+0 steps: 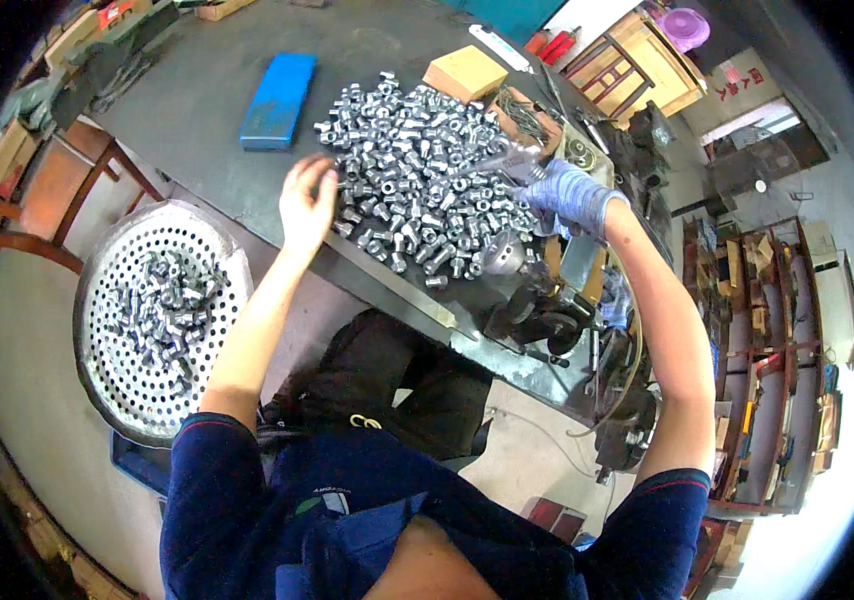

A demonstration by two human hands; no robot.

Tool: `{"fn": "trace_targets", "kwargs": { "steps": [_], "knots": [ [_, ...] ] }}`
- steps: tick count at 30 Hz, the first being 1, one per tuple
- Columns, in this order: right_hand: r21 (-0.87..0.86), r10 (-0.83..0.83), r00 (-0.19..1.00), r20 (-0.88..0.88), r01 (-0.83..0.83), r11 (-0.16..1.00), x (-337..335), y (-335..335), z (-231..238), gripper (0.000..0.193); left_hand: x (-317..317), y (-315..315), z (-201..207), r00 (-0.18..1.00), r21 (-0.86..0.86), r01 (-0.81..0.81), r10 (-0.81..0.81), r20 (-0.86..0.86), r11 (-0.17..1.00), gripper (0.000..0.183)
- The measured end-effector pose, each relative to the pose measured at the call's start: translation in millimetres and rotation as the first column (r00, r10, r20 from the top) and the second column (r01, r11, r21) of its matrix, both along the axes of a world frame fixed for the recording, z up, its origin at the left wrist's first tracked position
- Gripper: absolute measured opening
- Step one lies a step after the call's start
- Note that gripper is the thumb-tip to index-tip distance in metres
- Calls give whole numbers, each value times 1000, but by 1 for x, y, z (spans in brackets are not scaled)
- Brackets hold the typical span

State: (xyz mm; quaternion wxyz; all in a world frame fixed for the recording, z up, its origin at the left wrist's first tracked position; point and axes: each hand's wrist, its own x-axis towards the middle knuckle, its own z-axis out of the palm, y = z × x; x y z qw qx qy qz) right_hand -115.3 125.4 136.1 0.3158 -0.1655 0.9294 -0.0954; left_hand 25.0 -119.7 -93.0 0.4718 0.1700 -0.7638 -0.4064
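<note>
A large heap of small silver metal pipe fittings covers the middle of the dark workbench. My bare left hand hovers at the heap's left edge, its fingers loosely curled and apart, with nothing visible in them. My right hand, in a blue-grey knitted glove, is closed around a grey wrench-like tool, blurred, over the heap's right side. Below that hand a round metal chuck of a bench fixture stands at the bench's front edge. The glove hides the tool's handle.
At lower left a perforated round metal tray holds more fittings. On the bench lie a blue box, a yellow block and a carton of thin metal pieces. A wooden chair stands left, shelves right.
</note>
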Motion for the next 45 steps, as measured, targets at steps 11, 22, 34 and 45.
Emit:
{"fn": "trace_targets", "kwargs": {
  "steps": [11, 22, 34, 45],
  "knots": [
    [54, 552, 780, -296, -563, 825, 28, -107, -6, 45, -18, -25, -29, 992, -57, -48, 55, 118, 997, 35],
    [416, 881, 290, -373, -797, 438, 29, -172, -35, 37, -29, -10, -25, 956, -203, 121, -59, 286, 972, 37],
    [275, 508, 852, -126, -462, 843, -26, 52, -16, 42, -28, -12, -24, 949, -307, 101, 1, 314, 946, 42],
    [69, 207, 939, -275, -195, 978, -35, 76, -51, 43, -42, 107, 22, 741, -467, 581, -196, 642, 667, 57]
  ]
}}
